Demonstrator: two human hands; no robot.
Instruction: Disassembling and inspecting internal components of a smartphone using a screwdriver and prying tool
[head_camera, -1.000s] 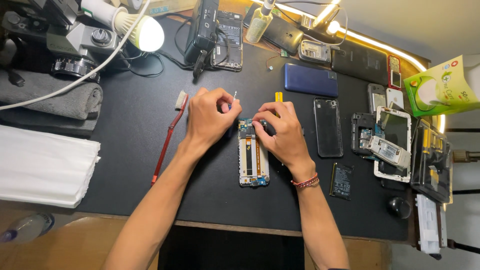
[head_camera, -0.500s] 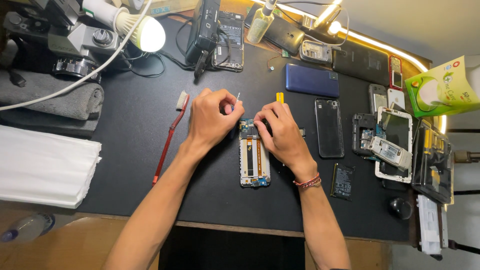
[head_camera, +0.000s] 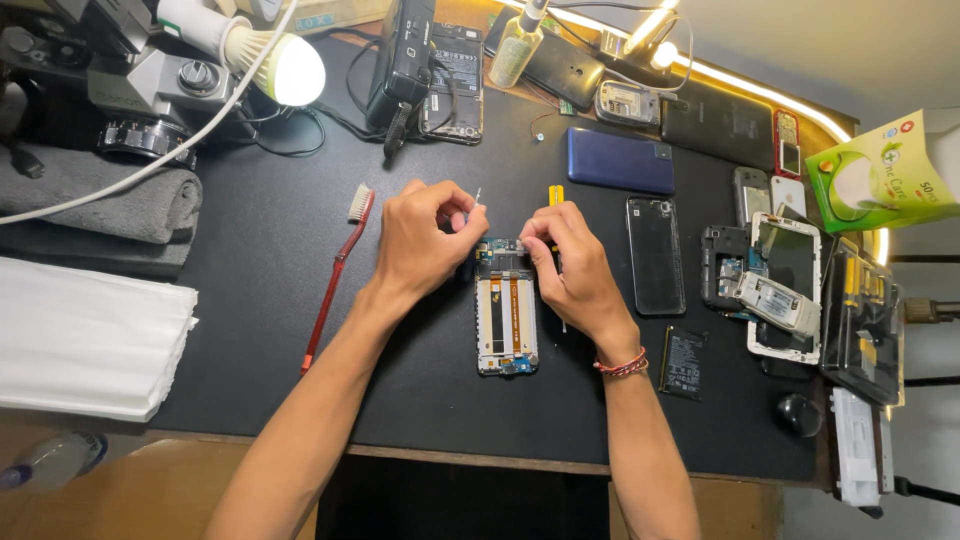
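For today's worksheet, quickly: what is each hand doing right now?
Left hand: closed on tweezers.
Right hand: closed on yellow-handled screwdriver.

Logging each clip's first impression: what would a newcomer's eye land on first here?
First, the two bare hands meeting mid-mat over an opened phone with its insides exposed: the left hand pinches a thin metal tool, the right hand grips a yellow-handled screwdriver at the phone's top end. Next, the lit bulb glaring at upper left, and the red toothbrush lying left of the hands.
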